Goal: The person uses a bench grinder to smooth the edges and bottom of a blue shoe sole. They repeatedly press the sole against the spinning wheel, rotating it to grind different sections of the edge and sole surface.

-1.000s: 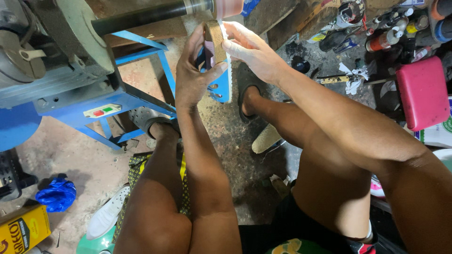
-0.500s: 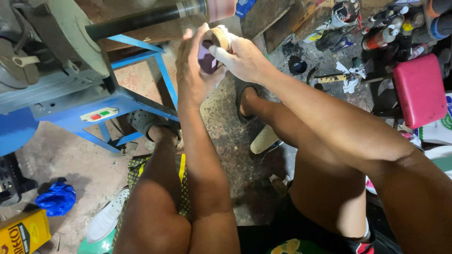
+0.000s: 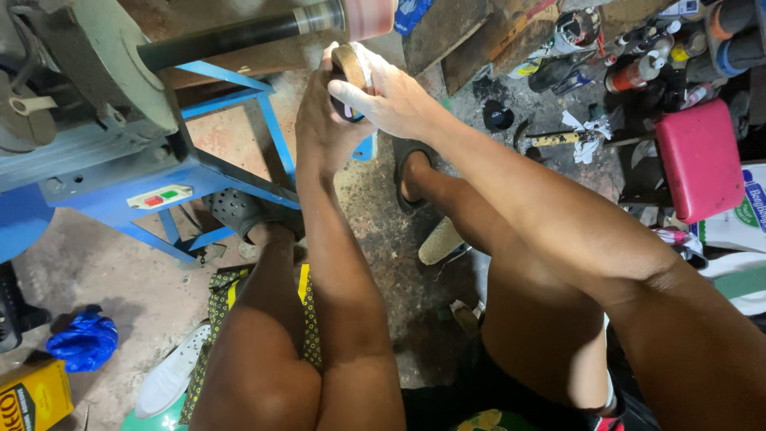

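Observation:
My left hand (image 3: 323, 120) and my right hand (image 3: 391, 96) together grip a shoe sole (image 3: 351, 68) with a tan edge, a dark face and a blue underside that shows below my hands. The sole is raised close under the pink sanding drum (image 3: 369, 16) at the end of the dark shaft (image 3: 231, 38) of a grinding machine. My fingers cover most of the sole. Both forearms reach forward over my knees.
The machine sits on a blue metal frame (image 3: 239, 168) with a red and green switch (image 3: 159, 196). A red stool (image 3: 700, 160), cans and tools lie right. A blue bag (image 3: 84, 342), white shoe (image 3: 171, 375) and yellow box (image 3: 32, 395) lie left.
Both hands have lifted the sole up and turned it closer to the pink drum; less of the blue underside shows now.

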